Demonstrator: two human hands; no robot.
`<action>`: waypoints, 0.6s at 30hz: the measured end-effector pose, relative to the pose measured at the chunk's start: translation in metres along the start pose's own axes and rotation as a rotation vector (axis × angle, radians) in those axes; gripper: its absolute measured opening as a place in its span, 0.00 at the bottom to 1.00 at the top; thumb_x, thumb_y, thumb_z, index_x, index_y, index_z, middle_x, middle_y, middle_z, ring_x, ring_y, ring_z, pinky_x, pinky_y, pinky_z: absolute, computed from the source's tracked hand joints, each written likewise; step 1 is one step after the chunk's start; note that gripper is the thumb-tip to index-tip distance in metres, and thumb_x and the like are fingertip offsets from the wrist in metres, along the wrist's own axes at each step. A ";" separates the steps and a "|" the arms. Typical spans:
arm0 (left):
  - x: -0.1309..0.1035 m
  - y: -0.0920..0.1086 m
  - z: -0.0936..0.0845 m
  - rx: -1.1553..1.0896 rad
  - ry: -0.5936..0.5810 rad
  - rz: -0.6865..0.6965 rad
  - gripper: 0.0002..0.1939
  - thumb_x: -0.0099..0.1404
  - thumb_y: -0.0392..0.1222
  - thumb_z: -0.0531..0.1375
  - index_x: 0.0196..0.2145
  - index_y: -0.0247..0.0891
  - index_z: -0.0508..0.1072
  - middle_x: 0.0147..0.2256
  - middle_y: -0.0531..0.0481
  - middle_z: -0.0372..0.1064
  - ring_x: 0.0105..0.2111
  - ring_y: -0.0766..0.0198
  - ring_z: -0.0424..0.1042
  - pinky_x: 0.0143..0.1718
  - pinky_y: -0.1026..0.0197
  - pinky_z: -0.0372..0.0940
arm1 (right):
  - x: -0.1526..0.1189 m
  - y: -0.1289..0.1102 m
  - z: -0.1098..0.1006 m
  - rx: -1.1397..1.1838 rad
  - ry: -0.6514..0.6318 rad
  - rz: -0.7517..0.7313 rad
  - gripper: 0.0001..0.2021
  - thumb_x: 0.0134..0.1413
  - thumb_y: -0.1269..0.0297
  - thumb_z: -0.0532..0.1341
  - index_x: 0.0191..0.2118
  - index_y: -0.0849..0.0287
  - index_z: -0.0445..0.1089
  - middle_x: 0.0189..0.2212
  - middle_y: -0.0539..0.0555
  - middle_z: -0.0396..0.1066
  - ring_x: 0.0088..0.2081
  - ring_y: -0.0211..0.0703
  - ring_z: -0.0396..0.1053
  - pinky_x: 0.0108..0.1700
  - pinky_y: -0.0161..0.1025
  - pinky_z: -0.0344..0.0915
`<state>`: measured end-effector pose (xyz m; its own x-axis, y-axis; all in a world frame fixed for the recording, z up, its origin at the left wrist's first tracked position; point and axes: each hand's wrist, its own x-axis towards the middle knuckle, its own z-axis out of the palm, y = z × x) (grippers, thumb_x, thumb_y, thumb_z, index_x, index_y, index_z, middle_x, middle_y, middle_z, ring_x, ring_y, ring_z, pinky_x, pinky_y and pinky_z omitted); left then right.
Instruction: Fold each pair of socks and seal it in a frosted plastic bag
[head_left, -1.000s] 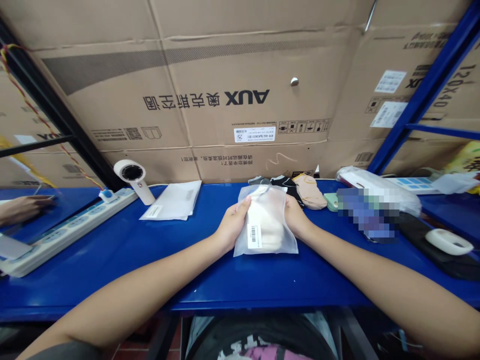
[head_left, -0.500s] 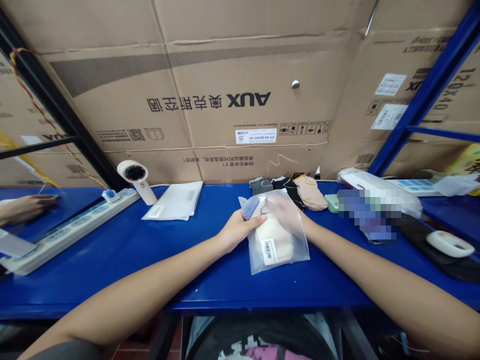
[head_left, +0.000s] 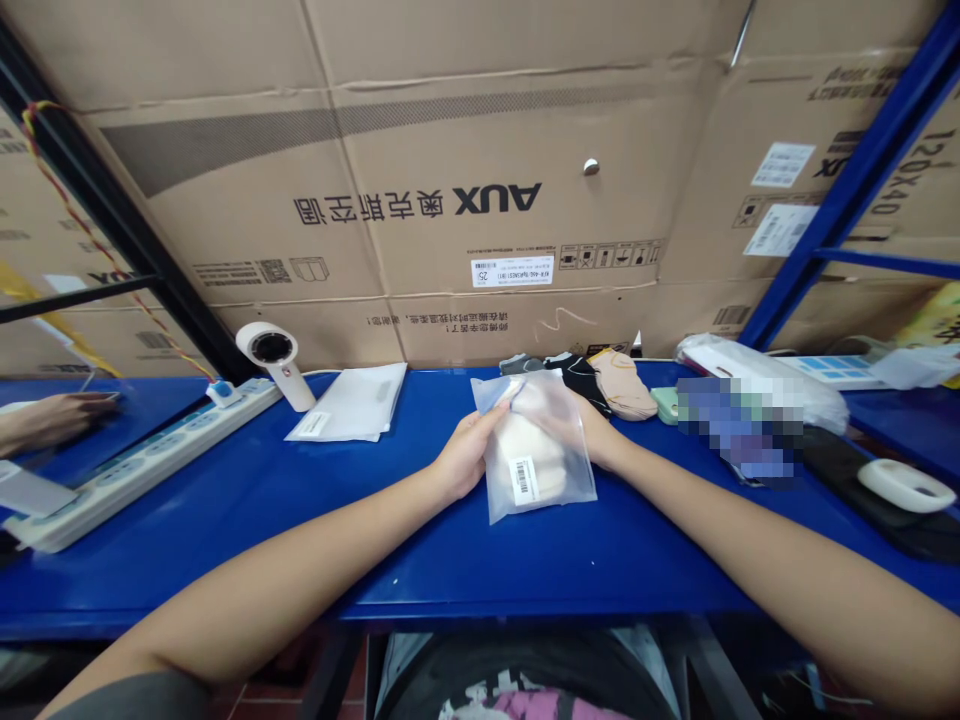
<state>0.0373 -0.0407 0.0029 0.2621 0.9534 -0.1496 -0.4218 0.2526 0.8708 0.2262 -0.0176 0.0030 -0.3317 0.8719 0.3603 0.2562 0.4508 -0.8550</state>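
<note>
A frosted plastic bag (head_left: 577, 480) with a white barcode label hangs tilted over the table, cream-coloured socks (head_left: 525, 440) showing through it. My left hand (head_left: 466, 455) is closed on the bag's left side, thumb on the front near the top. At the upper right, my right hand (head_left: 596, 432) grips the bag; its fingers lie behind the cloudy plastic and show only faintly. Just beyond the bag are grey socks (head_left: 519, 364), black socks (head_left: 581, 380) and pale pink socks (head_left: 624, 385), the black ones partly covered by the bag and hand.
Flat frosted bags (head_left: 352, 400) lie left of centre beside a handheld fan (head_left: 271, 360). A long power strip (head_left: 142, 465) runs along the left. At right are a green case (head_left: 664, 404), a plastic-wrapped white item (head_left: 757, 375) and a white device (head_left: 906, 486). Another person's hand (head_left: 64, 420) is far left.
The bag has moved slightly left and up toward the back of the table. My right hand has shifted from the bag's upper middle to its right side, and its motion blur has lessened.
</note>
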 end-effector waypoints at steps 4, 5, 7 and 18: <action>0.002 0.000 -0.001 -0.046 -0.026 -0.030 0.22 0.61 0.51 0.67 0.48 0.33 0.76 0.47 0.38 0.76 0.47 0.51 0.76 0.52 0.52 0.68 | 0.000 0.008 -0.002 -0.188 0.060 -0.030 0.25 0.49 0.53 0.69 0.51 0.60 0.72 0.43 0.58 0.78 0.42 0.52 0.75 0.45 0.45 0.72; 0.003 0.000 -0.002 -0.055 -0.036 -0.042 0.23 0.62 0.52 0.66 0.49 0.34 0.75 0.47 0.38 0.76 0.48 0.50 0.75 0.53 0.51 0.68 | -0.001 0.008 -0.003 -0.253 0.088 -0.035 0.22 0.49 0.53 0.69 0.48 0.60 0.73 0.38 0.56 0.78 0.38 0.50 0.75 0.41 0.44 0.72; 0.005 -0.001 -0.005 -0.079 -0.059 -0.073 0.24 0.63 0.54 0.64 0.51 0.35 0.74 0.47 0.38 0.76 0.48 0.50 0.75 0.53 0.51 0.68 | -0.004 0.005 -0.007 -0.360 0.131 -0.068 0.16 0.51 0.54 0.67 0.42 0.60 0.75 0.30 0.52 0.77 0.32 0.47 0.73 0.35 0.41 0.71; 0.010 0.007 -0.014 -0.075 -0.091 -0.235 0.30 0.63 0.61 0.62 0.51 0.33 0.73 0.42 0.36 0.77 0.43 0.48 0.78 0.48 0.49 0.71 | -0.008 -0.020 -0.009 -0.754 -0.207 -0.660 0.14 0.63 0.66 0.54 0.46 0.58 0.76 0.46 0.62 0.76 0.52 0.55 0.72 0.54 0.54 0.70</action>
<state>0.0246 -0.0272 0.0013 0.4358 0.8494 -0.2977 -0.4023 0.4797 0.7797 0.2320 -0.0322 0.0207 -0.7454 0.3881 0.5420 0.4465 0.8944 -0.0263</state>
